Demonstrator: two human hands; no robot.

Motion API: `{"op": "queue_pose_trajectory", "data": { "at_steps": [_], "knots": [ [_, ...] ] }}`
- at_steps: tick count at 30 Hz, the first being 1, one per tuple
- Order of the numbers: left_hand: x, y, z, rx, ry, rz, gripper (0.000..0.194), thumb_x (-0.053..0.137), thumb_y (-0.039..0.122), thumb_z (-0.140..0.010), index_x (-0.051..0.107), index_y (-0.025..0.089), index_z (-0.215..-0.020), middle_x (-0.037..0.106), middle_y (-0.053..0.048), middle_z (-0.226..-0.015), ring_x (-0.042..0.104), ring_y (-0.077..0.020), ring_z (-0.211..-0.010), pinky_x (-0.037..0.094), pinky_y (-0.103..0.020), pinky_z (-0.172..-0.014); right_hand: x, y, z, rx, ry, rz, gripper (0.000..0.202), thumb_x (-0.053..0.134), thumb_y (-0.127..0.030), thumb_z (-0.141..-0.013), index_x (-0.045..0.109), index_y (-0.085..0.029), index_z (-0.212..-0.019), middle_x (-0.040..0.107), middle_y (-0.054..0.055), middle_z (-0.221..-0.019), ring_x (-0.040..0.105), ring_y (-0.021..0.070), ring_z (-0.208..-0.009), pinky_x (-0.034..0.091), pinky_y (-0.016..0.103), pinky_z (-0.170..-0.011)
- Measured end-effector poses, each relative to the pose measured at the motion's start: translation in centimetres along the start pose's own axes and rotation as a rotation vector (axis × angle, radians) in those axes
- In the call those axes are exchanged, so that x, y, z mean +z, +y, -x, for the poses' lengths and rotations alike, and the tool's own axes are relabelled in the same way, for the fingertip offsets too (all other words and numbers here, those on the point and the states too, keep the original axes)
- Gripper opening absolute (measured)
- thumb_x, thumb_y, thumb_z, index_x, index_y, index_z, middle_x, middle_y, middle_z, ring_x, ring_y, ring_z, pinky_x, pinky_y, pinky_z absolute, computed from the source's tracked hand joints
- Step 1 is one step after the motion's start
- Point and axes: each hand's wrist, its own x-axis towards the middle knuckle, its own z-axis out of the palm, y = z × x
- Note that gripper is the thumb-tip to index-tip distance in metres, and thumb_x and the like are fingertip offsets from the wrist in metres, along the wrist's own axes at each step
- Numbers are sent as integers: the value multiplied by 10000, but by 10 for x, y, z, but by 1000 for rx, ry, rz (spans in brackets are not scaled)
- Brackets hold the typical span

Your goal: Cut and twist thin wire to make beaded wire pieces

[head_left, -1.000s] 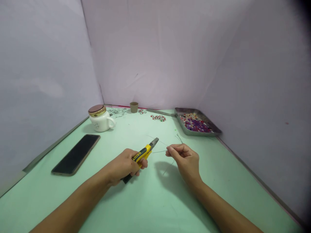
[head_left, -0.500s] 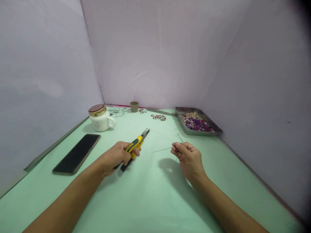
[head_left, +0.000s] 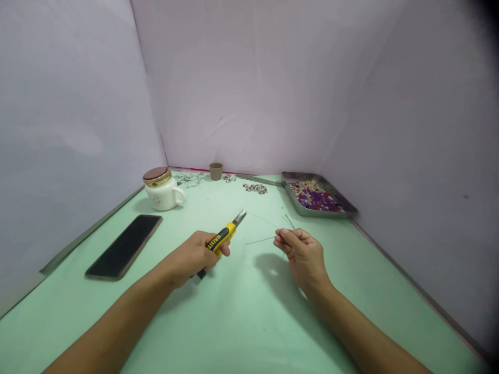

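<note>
My left hand (head_left: 200, 254) is wrapped round the handles of yellow-and-black pliers (head_left: 223, 238), whose metal jaws point up and to the right. At the jaws' tip is one end of a thin wire, which runs across to my right hand (head_left: 301, 254). That hand is closed in a pinch on several thin dark wires (head_left: 260, 240). One wire sticks out to the left from the fingertips, and others fan out above the fingers. Exactly where the wires meet is hidden by my fingers.
A smartphone (head_left: 123, 246) lies at the left, near a lidded white mug (head_left: 163, 193). Farther back are wire pieces (head_left: 189, 179), a small brown cup (head_left: 215, 171), beaded rings (head_left: 255, 188) and long wires (head_left: 257, 179). A metal tray (head_left: 323, 213) of beads stands at the right.
My left hand has moved the pliers slightly to the right and a little down, and the handles look squeezed closer together. My right hand stays nearly still with the wires.
</note>
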Motion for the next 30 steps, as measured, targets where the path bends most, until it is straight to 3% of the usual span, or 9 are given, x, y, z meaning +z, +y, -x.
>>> {"op": "queue_pose_trajectory", "data": {
  "at_steps": [4,8,14,19,25,30],
  "knots": [
    [4,-3,0,21,-15,-60,258,375,68,-481,529,163,-664,472,13,-661,358,-94,-521,215,-237,-472,4,0,7,32,-40,21,201,706,-205,-562,515,-144,-565,625,13,-634,583,107,-559,520,256,-596],
    [3,-4,-1,12,4,-86,198,396,86,-488,527,149,-623,531,-19,-801,418,-104,-557,250,-242,-480,5,-2,9,45,-58,15,203,707,-204,-560,512,-148,-563,626,10,-629,582,108,-557,516,253,-587],
    [-18,-3,-5,-10,164,14,236,401,79,-454,547,142,-627,529,-42,-896,470,-138,-672,351,-273,-584,1,-4,4,54,-48,-69,241,723,-174,-534,483,-150,-545,625,6,-614,577,95,-536,514,219,-552],
    [-20,-2,-3,-32,65,-42,369,393,77,-451,587,158,-754,496,-1,-722,415,-122,-595,277,-251,-515,1,-2,0,52,-11,-93,238,730,-175,-522,495,-148,-546,622,1,-606,582,92,-557,516,209,-569],
    [-2,-3,0,-44,-17,-131,343,393,93,-489,573,167,-772,375,41,-567,303,-88,-496,205,-241,-475,3,1,4,31,-12,-33,224,720,-186,-541,500,-145,-550,627,4,-613,585,99,-554,521,234,-588],
    [4,-1,0,-21,-13,-177,259,401,89,-500,543,163,-703,412,37,-586,298,-77,-483,191,-233,-453,6,2,10,32,-37,27,201,706,-206,-562,517,-139,-565,624,9,-629,581,105,-552,520,255,-595]
  ]
}}
